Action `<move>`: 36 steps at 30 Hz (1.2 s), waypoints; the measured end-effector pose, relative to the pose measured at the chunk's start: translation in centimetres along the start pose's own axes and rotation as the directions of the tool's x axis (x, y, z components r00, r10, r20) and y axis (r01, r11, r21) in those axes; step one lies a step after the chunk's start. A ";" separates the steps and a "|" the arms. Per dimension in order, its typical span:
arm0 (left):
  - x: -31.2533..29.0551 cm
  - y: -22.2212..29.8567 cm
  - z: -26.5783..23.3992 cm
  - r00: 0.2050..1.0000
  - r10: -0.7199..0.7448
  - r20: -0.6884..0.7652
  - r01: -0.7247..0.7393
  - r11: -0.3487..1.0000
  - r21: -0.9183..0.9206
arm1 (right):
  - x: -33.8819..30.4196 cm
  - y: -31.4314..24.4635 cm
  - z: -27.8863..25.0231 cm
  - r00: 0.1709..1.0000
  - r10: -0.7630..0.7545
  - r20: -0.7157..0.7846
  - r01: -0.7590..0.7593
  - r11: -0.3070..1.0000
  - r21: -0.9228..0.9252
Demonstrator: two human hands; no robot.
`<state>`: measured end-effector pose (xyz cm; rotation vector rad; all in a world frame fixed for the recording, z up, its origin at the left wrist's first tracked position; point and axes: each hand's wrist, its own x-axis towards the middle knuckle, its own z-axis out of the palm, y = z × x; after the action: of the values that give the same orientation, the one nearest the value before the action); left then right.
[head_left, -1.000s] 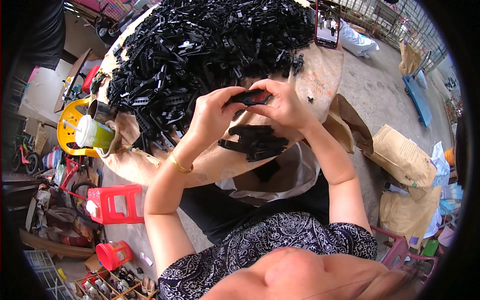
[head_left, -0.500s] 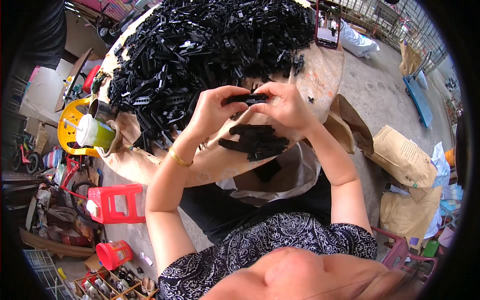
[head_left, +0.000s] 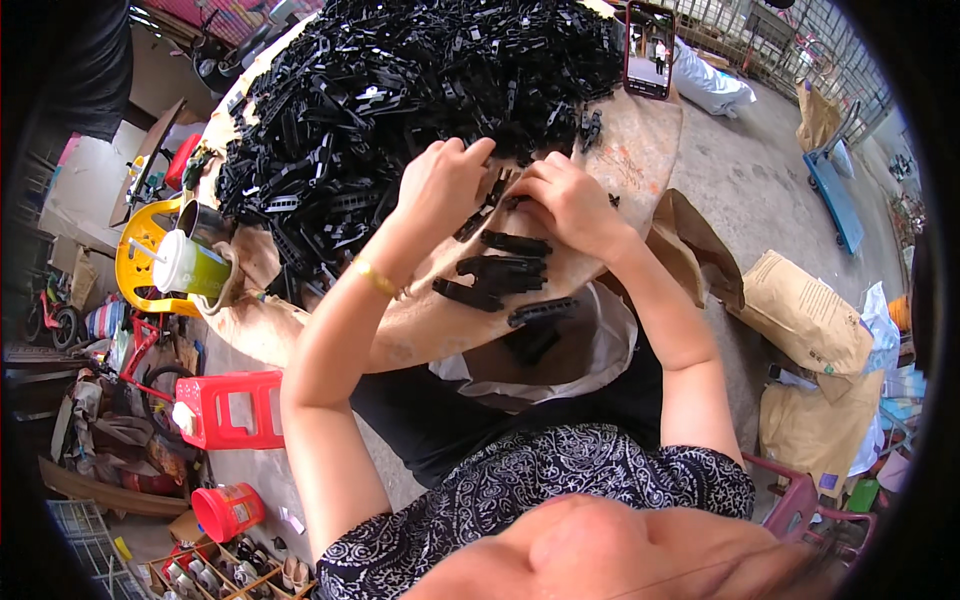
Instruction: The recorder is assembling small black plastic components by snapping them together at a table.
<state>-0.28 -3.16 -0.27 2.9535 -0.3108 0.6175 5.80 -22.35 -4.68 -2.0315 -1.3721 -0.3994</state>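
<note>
A big heap of black plastic parts covers much of the cloth-covered round table. At the heap's near edge my left hand has its fingers curled together; what they hold, if anything, is hidden. My right hand is beside it, fingers pinched low over the cloth, and I cannot make out anything between them. Closer to me, a small group of long black clips lies near the table's edge. Another ridged black clip is at the rim, over the open white-lined sack.
A phone stands upright at the table's far right. On the left a lidded cup with a straw sits in a yellow chair. A red stool is on the floor; brown paper sacks lie at right.
My hands were together on a black part; now they are apart at the heap's edge, with that part no longer between them. A ridged clip now shows at the table's rim above the sack.
</note>
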 end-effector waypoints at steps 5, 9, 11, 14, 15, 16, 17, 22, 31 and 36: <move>1.6 -1.5 1.5 0.998 -0.047 0.038 0.050 0.995 -0.083 | 0.1 -0.6 0.1 0.952 0.210 -0.221 -0.115 0.919 0.377; 1.1 -1.1 2.5 0.982 -0.181 -0.048 0.180 0.983 -0.030 | -0.5 0.4 0.2 0.924 0.312 -0.220 -0.150 0.827 0.542; 1.2 -0.7 2.7 0.966 -0.250 -0.073 0.247 0.968 -0.048 | -1.1 0.9 0.6 0.923 0.346 -0.170 -0.161 0.748 0.643; 2.3 0.5 2.4 0.944 -0.326 0.040 0.322 0.943 0.086 | -0.7 -0.2 0.6 0.932 0.332 -0.145 -0.160 0.737 0.657; 2.6 0.5 2.7 0.941 -0.338 0.020 0.334 0.937 0.099 | -0.3 -0.6 0.4 0.938 0.312 -0.152 -0.148 0.756 0.638; 2.8 0.3 3.3 0.937 -0.349 0.000 0.346 0.931 0.111 | -0.3 -0.5 0.4 0.951 0.269 -0.155 -0.123 0.786 0.606; 3.0 0.1 3.6 0.933 -0.360 -0.020 0.359 0.925 0.123 | -0.4 -0.2 0.4 0.962 0.224 -0.157 -0.096 0.813 0.574; 3.1 -0.6 1.4 0.872 -0.445 0.204 0.447 0.894 0.040 | -0.7 -0.2 0.1 0.926 0.352 -0.141 -0.164 0.707 0.688; -1.8 0.1 -0.3 0.910 -0.328 0.254 0.410 0.610 -0.678 | 0.1 -1.7 0.4 0.877 0.474 0.072 -0.237 0.297 0.925; -2.6 2.6 -1.7 0.917 -0.338 0.210 0.391 0.664 -0.637 | 0.7 -2.7 1.3 0.933 0.354 -0.062 -0.221 0.700 0.679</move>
<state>-3.85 -4.96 0.43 2.2286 0.0661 0.2540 3.46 -20.31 -4.33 -1.5103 -0.8691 0.0529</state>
